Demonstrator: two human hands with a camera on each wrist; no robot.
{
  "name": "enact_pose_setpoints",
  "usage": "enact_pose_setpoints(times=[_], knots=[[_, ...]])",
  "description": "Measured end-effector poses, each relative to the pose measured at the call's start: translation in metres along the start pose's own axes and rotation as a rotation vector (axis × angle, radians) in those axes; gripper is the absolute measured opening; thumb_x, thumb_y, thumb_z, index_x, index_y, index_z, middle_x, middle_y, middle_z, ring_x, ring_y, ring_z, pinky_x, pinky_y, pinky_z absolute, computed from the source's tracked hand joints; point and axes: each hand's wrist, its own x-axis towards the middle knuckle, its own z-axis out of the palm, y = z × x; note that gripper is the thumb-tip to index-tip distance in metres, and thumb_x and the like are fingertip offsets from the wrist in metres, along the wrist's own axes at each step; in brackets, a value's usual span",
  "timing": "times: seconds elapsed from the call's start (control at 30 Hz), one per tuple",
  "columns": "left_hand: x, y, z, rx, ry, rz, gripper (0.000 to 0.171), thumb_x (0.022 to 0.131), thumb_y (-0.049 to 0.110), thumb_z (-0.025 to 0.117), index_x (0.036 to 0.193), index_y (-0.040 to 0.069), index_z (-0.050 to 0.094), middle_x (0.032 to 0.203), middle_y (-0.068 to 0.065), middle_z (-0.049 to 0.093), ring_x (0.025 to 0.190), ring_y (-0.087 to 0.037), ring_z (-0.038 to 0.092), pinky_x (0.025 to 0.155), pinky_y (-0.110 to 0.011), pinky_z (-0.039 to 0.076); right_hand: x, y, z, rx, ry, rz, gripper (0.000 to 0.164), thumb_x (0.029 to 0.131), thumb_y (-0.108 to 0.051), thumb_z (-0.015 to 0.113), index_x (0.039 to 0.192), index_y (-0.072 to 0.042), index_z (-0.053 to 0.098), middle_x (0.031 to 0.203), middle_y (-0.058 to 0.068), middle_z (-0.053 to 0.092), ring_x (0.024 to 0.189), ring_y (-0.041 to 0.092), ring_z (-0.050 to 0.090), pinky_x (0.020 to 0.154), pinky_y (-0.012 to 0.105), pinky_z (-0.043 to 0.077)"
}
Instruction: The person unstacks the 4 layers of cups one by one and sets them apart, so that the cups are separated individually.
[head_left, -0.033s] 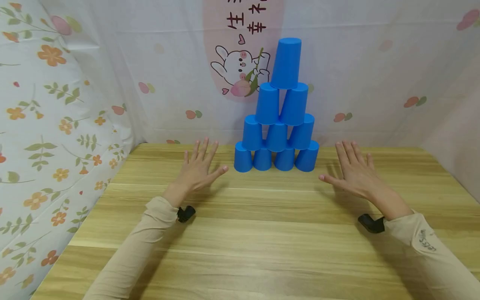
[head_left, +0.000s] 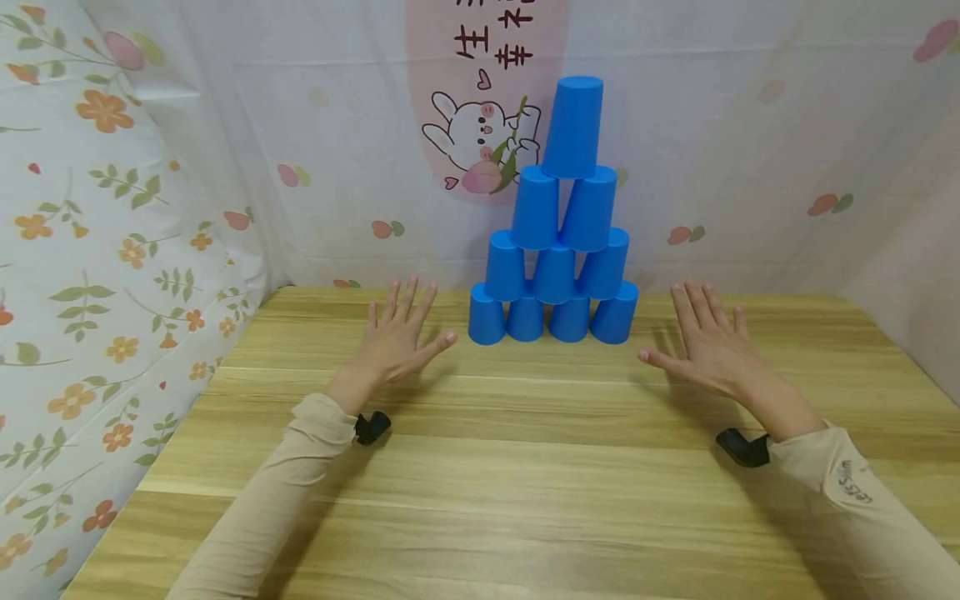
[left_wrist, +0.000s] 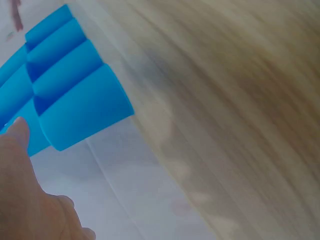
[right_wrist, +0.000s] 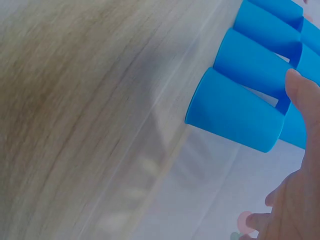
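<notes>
A pyramid of upside-down blue plastic cups stands at the back of the wooden table (head_left: 480, 467). Its bottom row has several cups, with a cup (head_left: 617, 312) at the right end and a cup (head_left: 487, 315) at the left end. Rows narrow upward to a single top cup (head_left: 573, 127). My left hand (head_left: 393, 342) is held over the table left of the pyramid, fingers straight and spread, holding nothing. On the other side, my right hand (head_left: 708, 346) mirrors it, also empty. In both wrist views a thumb overlaps the cups, the left thumb (left_wrist: 17, 135) and the right thumb (right_wrist: 300, 92).
Behind the table hangs a pale cloth (head_left: 337, 125) with a printed rabbit and fruit. A flower-patterned cloth (head_left: 112, 250) borders the left side. A black wrist camera (head_left: 372, 427) sits on the left wrist, and another camera (head_left: 742, 447) on the right.
</notes>
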Motion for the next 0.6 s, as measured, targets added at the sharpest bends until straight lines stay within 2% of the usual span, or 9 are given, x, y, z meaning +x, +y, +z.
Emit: enact_pose_setpoints(times=[0.23, 0.6], knots=[[-0.0005, -0.0004, -0.0004, -0.018, -0.002, -0.011, 0.086, 0.088, 0.07, 0.028, 0.151, 0.02, -0.001, 0.154, -0.011, -0.009, 0.138, -0.03, -0.015, 0.105, -0.062, -0.003, 0.0008, 0.0005, 0.0014, 0.004, 0.009, -0.001, 0.105, 0.084, -0.063, 0.05, 0.147, -0.006, -0.012, 0.152, 0.021, -0.012, 0.135, 0.032, -0.022, 0.099, 0.066, -0.013], [-0.0004, 0.0014, -0.0018, -0.018, 0.013, -0.007, 0.086, 0.087, 0.07, 0.029, 0.151, 0.02, -0.001, 0.154, -0.011, -0.01, 0.139, -0.033, -0.01, 0.106, -0.062, 0.0, 0.0023, -0.0002, 0.0004, 0.053, 0.016, 0.004, 0.104, 0.085, -0.061, 0.051, 0.146, -0.005, -0.012, 0.152, 0.02, -0.012, 0.136, 0.034, -0.02, 0.098, 0.069, -0.008]])
